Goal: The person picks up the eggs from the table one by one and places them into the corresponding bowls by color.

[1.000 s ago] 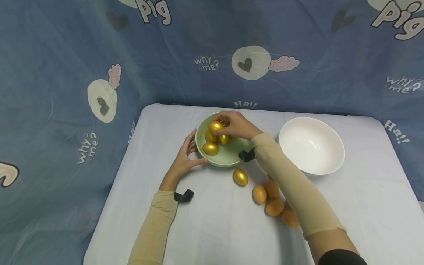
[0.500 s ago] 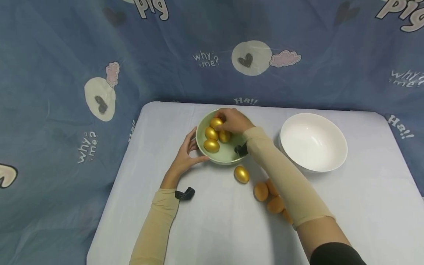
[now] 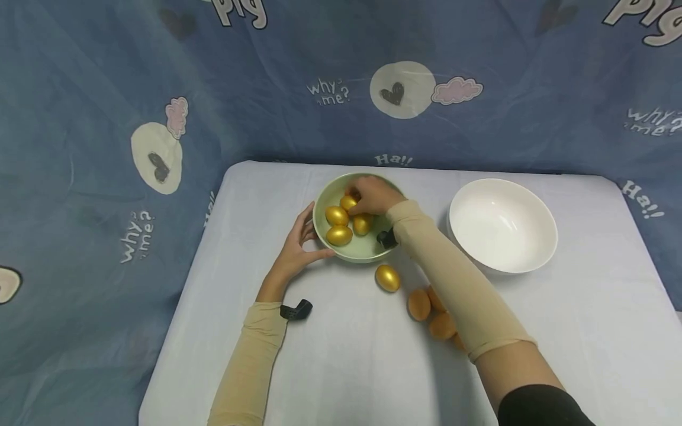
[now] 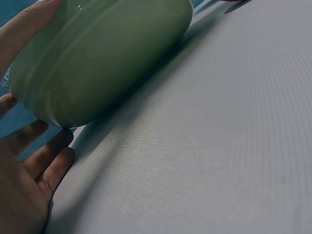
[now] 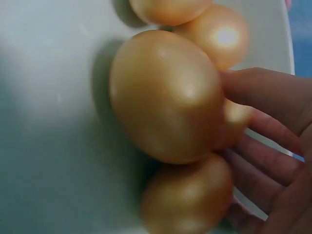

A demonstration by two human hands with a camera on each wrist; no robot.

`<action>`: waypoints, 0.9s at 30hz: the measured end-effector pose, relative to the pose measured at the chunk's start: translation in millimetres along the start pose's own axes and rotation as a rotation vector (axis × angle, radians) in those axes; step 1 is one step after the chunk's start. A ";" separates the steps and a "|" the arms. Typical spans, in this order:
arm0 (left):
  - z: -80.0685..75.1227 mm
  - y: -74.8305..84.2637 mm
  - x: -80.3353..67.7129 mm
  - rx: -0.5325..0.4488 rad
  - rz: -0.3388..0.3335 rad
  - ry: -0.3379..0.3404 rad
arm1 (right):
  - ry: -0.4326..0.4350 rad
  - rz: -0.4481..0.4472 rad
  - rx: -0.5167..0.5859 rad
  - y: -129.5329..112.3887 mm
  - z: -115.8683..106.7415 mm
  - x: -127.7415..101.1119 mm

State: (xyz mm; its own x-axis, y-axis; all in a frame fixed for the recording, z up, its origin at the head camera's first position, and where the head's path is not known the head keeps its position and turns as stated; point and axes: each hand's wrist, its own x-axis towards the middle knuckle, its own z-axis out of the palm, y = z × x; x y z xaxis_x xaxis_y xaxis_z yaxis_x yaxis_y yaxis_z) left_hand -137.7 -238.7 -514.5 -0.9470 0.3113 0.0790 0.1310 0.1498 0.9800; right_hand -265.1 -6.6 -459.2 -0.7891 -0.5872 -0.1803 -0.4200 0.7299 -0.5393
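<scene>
On the pale grey table (image 3: 575,331), toward its far middle, sits a green bowl (image 3: 325,204) with gold eggs gathered in it; the right hand (image 3: 373,195) reaches down into the bowl from above, its fingers (image 5: 265,97) resting against the nearest of the gold eggs in the bowl (image 3: 348,203), which the right wrist view shows large and close, with other gold eggs touching it on several sides; whether the fingers truly clasp that egg or only lie against it cannot be told, though they are bent round its side. Two more of the gold eggs lie toward the near left of the bowl's floor, and another lies just below the hand; all of them press close together.

The left hand (image 3: 295,251) is at the bowl's near left side, thumb along the rim and fingers spread loosely beside the outer wall; the left wrist view shows the green wall (image 4: 107,58) against the thumb, with the relaxed fingers (image 4: 46,161) on the cloth just below it.

A single gold egg (image 3: 387,277) lies on the table just in front of the bowl; brown eggs (image 3: 419,304) cluster near it, partly hidden under the right forearm; a white bowl (image 3: 503,225) stands to the right, apart from the green one; a blue printed cloth (image 3: 106,118) hangs behind and beside the table.
</scene>
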 end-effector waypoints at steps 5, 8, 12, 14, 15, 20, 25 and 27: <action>-0.2 1.7 0.7 -0.005 -0.011 0.001 | -0.033 -0.006 0.120 -3.3 -13.4 -10.3; -0.2 2.6 0.6 -0.006 -0.015 0.003 | -0.029 -0.029 0.178 -4.0 -21.4 -19.5; -0.8 2.2 -0.7 -0.001 -0.013 0.008 | -0.007 -0.070 0.209 -3.2 -26.4 -29.9; -1.0 2.3 -0.8 0.003 -0.011 0.008 | 0.012 -0.081 0.216 -2.2 -27.1 -35.4; -0.9 2.3 -0.8 0.005 -0.010 0.008 | 0.023 -0.086 0.217 -1.7 -26.8 -38.1; -1.0 2.8 -1.5 0.000 -0.013 0.014 | 0.064 -0.099 0.238 -4.5 -22.3 -56.8; -0.8 2.2 -1.3 -0.010 -0.003 0.007 | 0.097 -0.125 0.259 -9.5 -14.7 -79.5; -0.7 2.2 -1.0 -0.014 0.000 0.008 | 0.106 -0.143 0.259 -10.3 -11.0 -88.0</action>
State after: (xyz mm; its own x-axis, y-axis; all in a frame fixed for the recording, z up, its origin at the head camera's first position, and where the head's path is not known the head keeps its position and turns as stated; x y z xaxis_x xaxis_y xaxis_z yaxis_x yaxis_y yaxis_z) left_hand -136.7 -239.3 -512.4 -0.9493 0.3039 0.0807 0.1274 0.1370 0.9824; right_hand -196.3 41.4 -428.7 -0.7783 -0.6278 -0.0077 -0.4130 0.5212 -0.7468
